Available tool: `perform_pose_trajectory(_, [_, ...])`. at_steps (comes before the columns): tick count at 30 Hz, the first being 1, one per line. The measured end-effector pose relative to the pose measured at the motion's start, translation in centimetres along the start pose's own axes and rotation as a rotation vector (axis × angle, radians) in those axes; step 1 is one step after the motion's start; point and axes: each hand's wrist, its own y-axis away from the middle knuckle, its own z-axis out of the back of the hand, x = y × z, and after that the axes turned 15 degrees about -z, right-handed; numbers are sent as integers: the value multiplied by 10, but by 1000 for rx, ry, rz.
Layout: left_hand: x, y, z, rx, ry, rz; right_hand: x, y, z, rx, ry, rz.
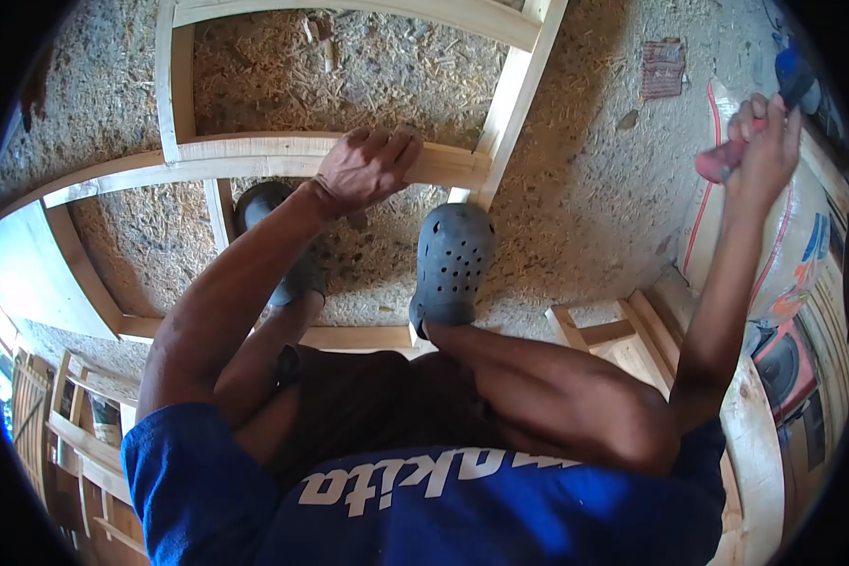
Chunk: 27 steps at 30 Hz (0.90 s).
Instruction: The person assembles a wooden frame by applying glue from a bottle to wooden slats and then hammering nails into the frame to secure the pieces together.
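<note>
My left hand (370, 170) is wrapped over a pale wooden rail (255, 156) of a frame that lies on the ground, near the rail's right end. At the upper right, my right hand (769, 141) is raised and closed around the red handle of a tool (726, 162). A dark and blue part (795, 75) shows just beyond its fingers; the tool's kind is hard to make out.
Wood shavings cover the floor (575, 170). My grey clog (456, 259) stands below the rail. A white sack (792, 245) and a speaker (783, 368) are at the right. More wooden frames (90, 439) stand at lower left.
</note>
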Motion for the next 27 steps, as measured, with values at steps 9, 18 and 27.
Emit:
perform_pose_trajectory(9, [-4,1,-2,103,17,61,-16,59,-24,429,368,-529])
perform_pose_trajectory(18, [-2,0,3,135,68,61,-37,124,-45,920,938,-680])
perform_pose_trajectory(27, [-4,2,-1,129,34,56,-43,39,-16,-45,16,-238])
